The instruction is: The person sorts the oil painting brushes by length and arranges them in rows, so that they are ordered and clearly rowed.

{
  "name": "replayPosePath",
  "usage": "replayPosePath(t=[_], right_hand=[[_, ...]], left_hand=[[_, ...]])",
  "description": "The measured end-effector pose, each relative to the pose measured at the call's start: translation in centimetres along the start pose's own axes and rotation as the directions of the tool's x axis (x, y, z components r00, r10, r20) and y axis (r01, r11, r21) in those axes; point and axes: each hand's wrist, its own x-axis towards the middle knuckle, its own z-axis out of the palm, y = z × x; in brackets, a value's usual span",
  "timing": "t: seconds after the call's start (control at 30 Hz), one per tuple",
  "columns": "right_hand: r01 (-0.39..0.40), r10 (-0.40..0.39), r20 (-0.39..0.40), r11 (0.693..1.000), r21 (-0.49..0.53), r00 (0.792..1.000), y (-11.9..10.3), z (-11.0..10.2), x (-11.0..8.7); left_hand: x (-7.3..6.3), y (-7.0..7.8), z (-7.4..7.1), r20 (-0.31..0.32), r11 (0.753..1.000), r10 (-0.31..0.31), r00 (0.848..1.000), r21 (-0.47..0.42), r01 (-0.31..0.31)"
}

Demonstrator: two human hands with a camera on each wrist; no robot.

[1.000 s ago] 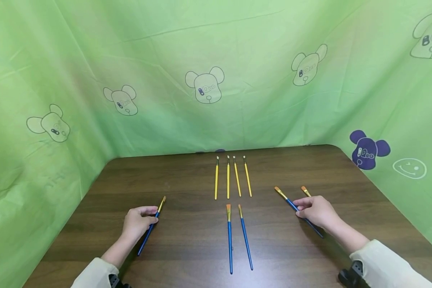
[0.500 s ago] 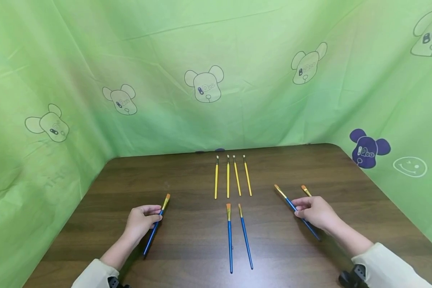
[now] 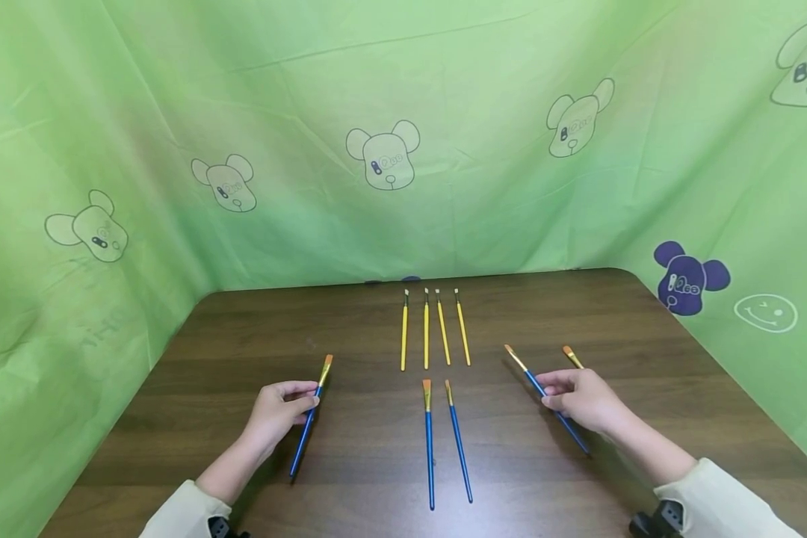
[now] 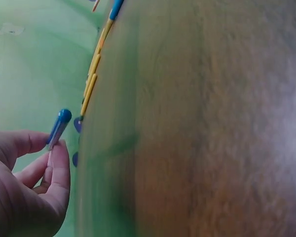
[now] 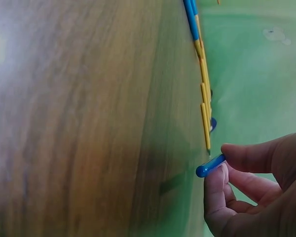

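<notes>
My left hand pinches a blue paintbrush with a gold ferrule and orange bristles, tilted with its bristles away from me. In the left wrist view, its rounded blue end points toward the camera between thumb and fingers. On the right, my right hand pinches a second blue paintbrush, whose bristles slant up to the left. The right wrist view shows that brush's blue end held by thumb and fingertips. Beyond the right hand lies another paintbrush, its handle hidden behind the hand.
Two blue paintbrushes, one left and one right, lie mid-table. Several thin yellow paintbrushes lie in a row behind them. The brown wooden table meets a green printed curtain at its back and sides.
My left hand has moved to the right with its paintbrush. The right hand has shifted slightly left with its own brush. The brushes on the table lie as before.
</notes>
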Motion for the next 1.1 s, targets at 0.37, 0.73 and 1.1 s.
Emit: replayPosePath(t=[0.37, 0.73, 1.1], right_hand=[[-0.015, 0.014, 0.038, 0.999, 0.031, 0.999, -0.7, 0.4, -0.2], [-0.051, 0.045, 0.066, 0.994, 0.092, 0.997, -1.4, 1.1, -0.6], [-0.098, 0.081, 0.103, 0.98, 0.173, 0.991, -2.4, 2.5, -1.4]], left_hand=[[-0.4, 0.5, 1.3, 0.085, 0.999, -0.005, 0.996, -0.048, 0.009], [-0.5, 0.8, 2.6, 0.179, 0.994, -0.003, 0.984, -0.105, 0.022], [-0.8, 0.8, 4.1, 0.253, 0.991, -0.025, 0.967, -0.123, 0.057]])
